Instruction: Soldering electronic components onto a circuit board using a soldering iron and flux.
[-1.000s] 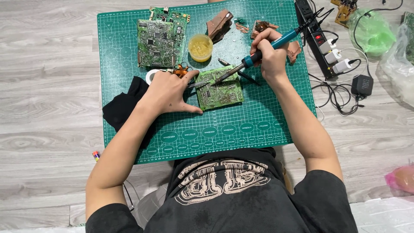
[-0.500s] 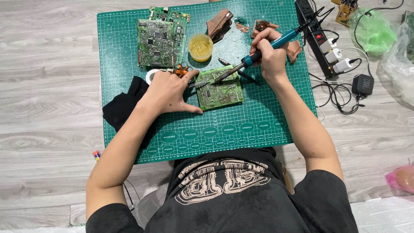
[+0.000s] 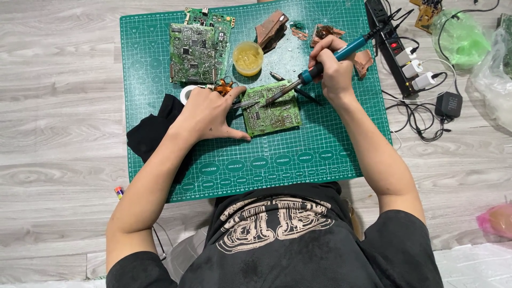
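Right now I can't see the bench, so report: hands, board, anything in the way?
Left hand holds tweezers at small board. Right hand holds soldering iron, tip on board. Nothing blocking.

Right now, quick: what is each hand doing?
Left hand: closed on tweezers, resting beside the small circuit board.
Right hand: closed around a soldering iron, tip on the board.
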